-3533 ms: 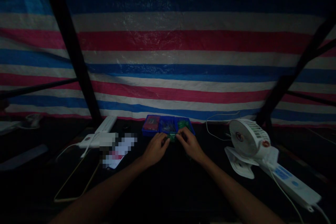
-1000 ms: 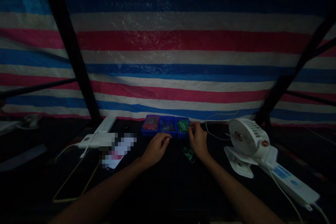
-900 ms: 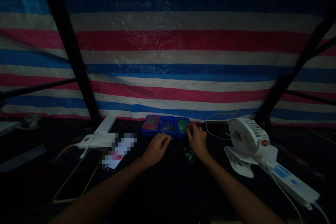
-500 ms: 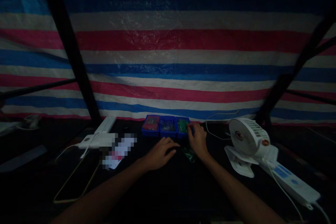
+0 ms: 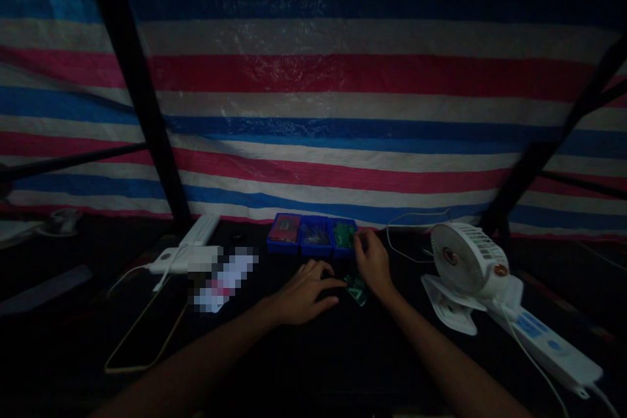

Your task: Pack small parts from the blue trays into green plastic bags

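Observation:
My left hand (image 5: pixel 309 290) is low over the dark table with its fingers apart, holding nothing. Its index fingertip reaches the near side of a small shiny green packet (image 5: pixel 356 290) lying on the table. My right hand (image 5: pixel 373 262) is at the right edge of a blue bin (image 5: pixel 345 252) that contains green packets (image 5: pixel 343 234). Its fingers are bent, with a gap beside the thumb, and nothing shows in them. Two more blue bins adjoin on the left, one with clear packets (image 5: pixel 316 234), the other with reddish packets (image 5: pixel 285 228).
At right, a white clip fan (image 5: pixel 465 261) stands by a power strip (image 5: pixel 553 343). To the left lie a phone (image 5: pixel 147 326), a partly blurred white sheet (image 5: pixel 230 277) and another power strip (image 5: pixel 200 232) with cables. Striped sheeting (image 5: pixel 318 72) hangs behind, between dark posts.
My left hand has moved right toward the loose green packet, its fingers spreading. My right hand stays by the green packets' bin, its fingers slightly shifted. The whole view has shifted a little.

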Tool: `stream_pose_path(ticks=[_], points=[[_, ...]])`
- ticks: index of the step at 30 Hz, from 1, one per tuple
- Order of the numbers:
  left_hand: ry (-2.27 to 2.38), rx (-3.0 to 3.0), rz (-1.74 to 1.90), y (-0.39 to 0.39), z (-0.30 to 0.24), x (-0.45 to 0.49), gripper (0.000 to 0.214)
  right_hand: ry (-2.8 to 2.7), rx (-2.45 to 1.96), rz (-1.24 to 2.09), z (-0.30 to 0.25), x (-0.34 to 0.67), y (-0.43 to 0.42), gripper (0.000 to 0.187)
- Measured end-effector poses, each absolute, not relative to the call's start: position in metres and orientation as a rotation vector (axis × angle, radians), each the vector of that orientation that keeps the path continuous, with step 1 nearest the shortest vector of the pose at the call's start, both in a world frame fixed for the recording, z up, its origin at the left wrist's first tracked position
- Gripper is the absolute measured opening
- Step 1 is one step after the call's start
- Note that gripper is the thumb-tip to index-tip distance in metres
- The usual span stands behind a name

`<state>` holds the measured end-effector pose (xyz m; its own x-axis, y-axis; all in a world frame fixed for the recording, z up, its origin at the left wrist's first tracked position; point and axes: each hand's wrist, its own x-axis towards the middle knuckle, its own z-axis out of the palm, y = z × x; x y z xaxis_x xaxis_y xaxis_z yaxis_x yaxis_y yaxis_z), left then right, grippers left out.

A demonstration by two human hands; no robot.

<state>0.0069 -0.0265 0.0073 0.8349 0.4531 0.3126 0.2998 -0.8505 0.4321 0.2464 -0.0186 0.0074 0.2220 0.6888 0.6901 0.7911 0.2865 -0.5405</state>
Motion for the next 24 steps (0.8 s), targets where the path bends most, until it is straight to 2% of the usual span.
stream_pose_path(ticks=[11, 24], points=[[0.614, 2.626, 0.621, -0.023, 0.004, 0.007, 0.033, -1.982, -1.544, -0.172, 0.006, 0.244, -0.028, 0.034], [0.625, 2.613, 0.644, -0.023, 0.007, 0.007, 0.030, -2.293, -1.475, -0.132, -0.001, 0.236, -0.031, 0.024]])
